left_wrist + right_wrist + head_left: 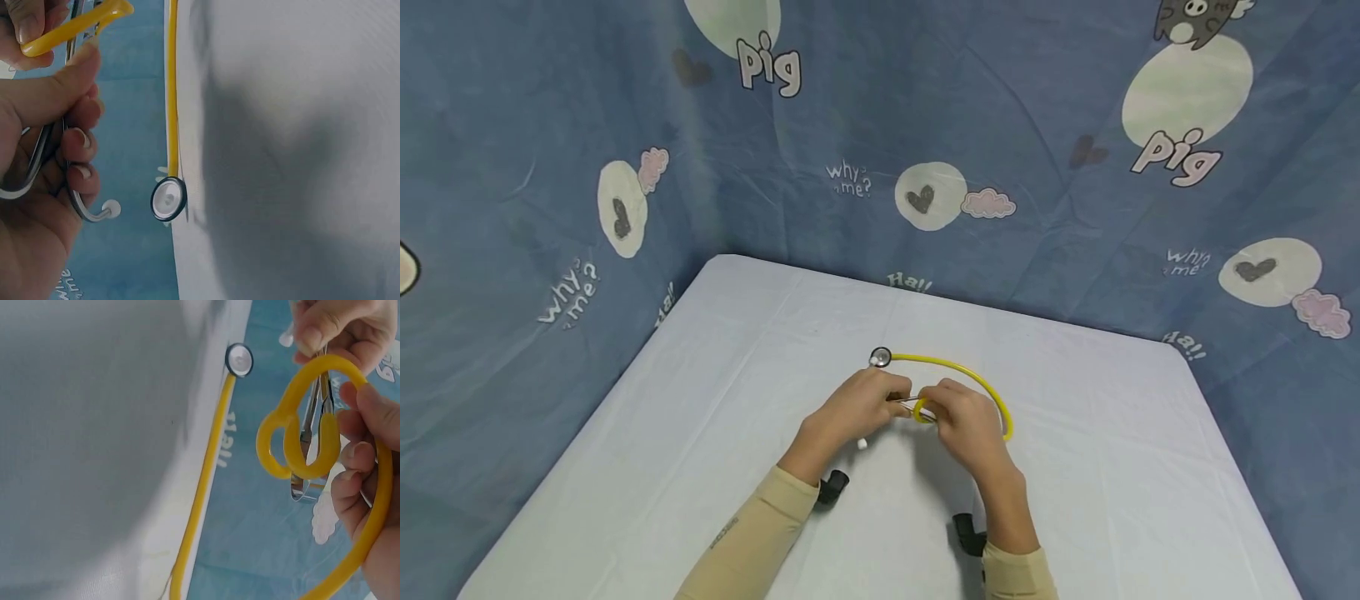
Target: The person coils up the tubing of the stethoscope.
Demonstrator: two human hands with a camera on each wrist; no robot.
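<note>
A stethoscope with yellow tubing [992, 390] is in both hands. My left hand [863, 402] grips its metal ear tubes [36, 164], fingers curled round them; a white ear tip [111, 208] sticks out below the fingers in the left wrist view. To the right, my right hand [967, 423] pinches the yellow tubing near its forked end. There the tubing bends into loops [311, 369] around the metal tubes, seen in the right wrist view. The round chest piece [881, 357] lies on the table beyond the left hand, with the tubing arching from it toward the right hand.
A white cloth covers the table [1120, 467]. Blue printed curtains [850, 125] hang behind it and along its left side. Black devices, one by the left wrist [832, 488] and one by the right wrist [967, 533], show beneath the forearms.
</note>
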